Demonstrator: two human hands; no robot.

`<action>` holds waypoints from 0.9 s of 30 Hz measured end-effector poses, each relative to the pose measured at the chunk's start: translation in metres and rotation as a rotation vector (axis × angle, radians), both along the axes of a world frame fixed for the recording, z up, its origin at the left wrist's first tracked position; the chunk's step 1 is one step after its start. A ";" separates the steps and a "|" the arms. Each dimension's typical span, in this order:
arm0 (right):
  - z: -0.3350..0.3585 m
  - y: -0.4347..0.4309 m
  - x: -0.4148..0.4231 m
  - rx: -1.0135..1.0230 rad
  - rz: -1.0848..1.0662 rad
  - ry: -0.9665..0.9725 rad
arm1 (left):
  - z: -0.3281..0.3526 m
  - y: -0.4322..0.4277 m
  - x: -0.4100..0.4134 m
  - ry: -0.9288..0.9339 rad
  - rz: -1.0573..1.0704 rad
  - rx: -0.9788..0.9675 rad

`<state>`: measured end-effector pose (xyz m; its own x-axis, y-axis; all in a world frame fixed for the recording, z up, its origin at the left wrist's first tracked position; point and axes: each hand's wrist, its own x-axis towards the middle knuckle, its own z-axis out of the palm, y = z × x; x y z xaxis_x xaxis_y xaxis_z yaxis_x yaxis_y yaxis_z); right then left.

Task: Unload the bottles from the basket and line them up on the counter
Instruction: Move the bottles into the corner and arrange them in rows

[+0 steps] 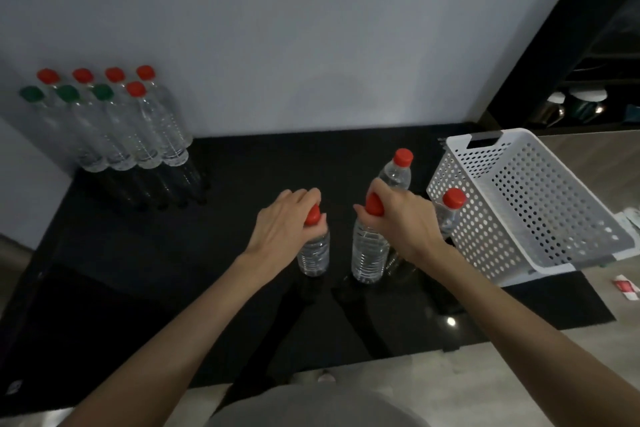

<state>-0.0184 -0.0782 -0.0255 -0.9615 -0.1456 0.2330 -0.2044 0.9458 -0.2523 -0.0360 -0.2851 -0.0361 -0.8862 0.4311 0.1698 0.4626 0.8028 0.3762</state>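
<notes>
- The left bottle [313, 253] and the right bottle [370, 253], both red-capped, stand upright on the black worktop [173, 270], left of the white basket [519, 218].
- The left hand [284, 222] has its grip clenched round the left bottle's cap, and the right hand [405, 222] grips the right bottle's cap likewise.
- A third bottle [396, 172] stands free near the basket's left side.
- A fourth bottle [450, 208] stands just beside the basket's left wall.
- A cluster of bottles [114, 121], with red and green caps, stands well left of the basket, by the wall [311, 28].

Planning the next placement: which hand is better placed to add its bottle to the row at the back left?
Left. The left hand grips its bottle by the cap on the side nearer the row; the right hand would likely have to cross it.
</notes>
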 end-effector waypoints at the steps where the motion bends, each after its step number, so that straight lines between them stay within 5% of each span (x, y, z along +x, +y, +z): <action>1: 0.003 -0.009 -0.008 -0.019 0.012 -0.006 | 0.002 -0.012 -0.006 0.006 0.031 -0.011; 27: -0.022 -0.306 -0.317 -0.233 0.163 -0.123 | -0.019 -0.300 -0.198 -0.049 0.326 0.165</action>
<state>-0.3357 -0.3846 -0.0478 -0.9530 -0.2567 0.1610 -0.3029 0.8170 -0.4906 -0.2343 -0.5849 -0.0547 -0.9814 0.0947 0.1672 0.1704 0.8317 0.5285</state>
